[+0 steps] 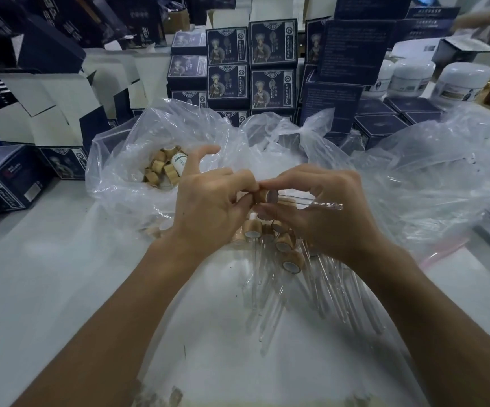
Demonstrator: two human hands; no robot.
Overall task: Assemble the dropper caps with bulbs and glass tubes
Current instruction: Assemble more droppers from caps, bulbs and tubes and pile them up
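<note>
The navy cartons [273, 44] stacked behind the hands carry a printed figure and white characters too small to read. Both hands meet above the white counter [47, 274]. The left hand [208, 207] pinches a bamboo-look cylindrical dropper cap [267, 196] in a narrow grip; the right hand [320, 212] holds the same cap with curled fingers. A clear glass tube [311, 201] runs from the cap, its long axis pointing right. Just below lie more caps [284, 242] and tubes [325, 289]; left of the hands, a crinkled clear plastic bag [114, 177] holds loose caps.

A white table [47, 274] carries clear plastic bags [155, 136], dark boxes [6, 177] and white jars [460, 80].
</note>
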